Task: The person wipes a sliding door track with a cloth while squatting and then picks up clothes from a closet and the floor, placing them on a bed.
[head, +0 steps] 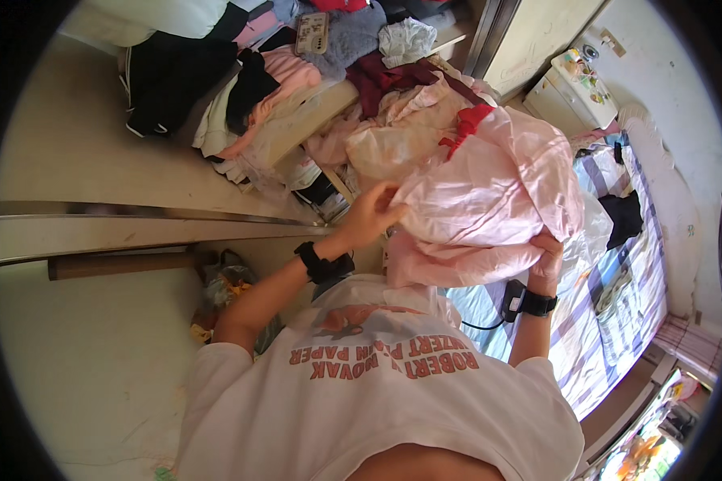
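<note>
A large, puffy bundle of shiny pink cloth (pixel 481 198) is held up in front of me, with a red fabric strip (pixel 472 123) at its upper left. My right hand (pixel 547 252) grips its lower right edge, thumb over the cloth. At its left edge is my left hand (pixel 378 213), fingers curled against the fabric; whether they pinch it is not clear. A fold of the pink cloth hangs low near my shirt. Behind the bundle, more crumpled pale pink fabric (pixel 391 144) and a dark red cloth (pixel 391 78) lie at the open wardrobe.
Piled clothes, including black garments (pixel 180 78), fill the wardrobe shelf (pixel 313 123) at upper left. Beside them lies a grey fluffy item (pixel 355 36). A bed with a checked sheet (pixel 583 355) stands at right, a white cabinet (pixel 568 99) beyond it. Bags (pixel 228 288) sit at lower left.
</note>
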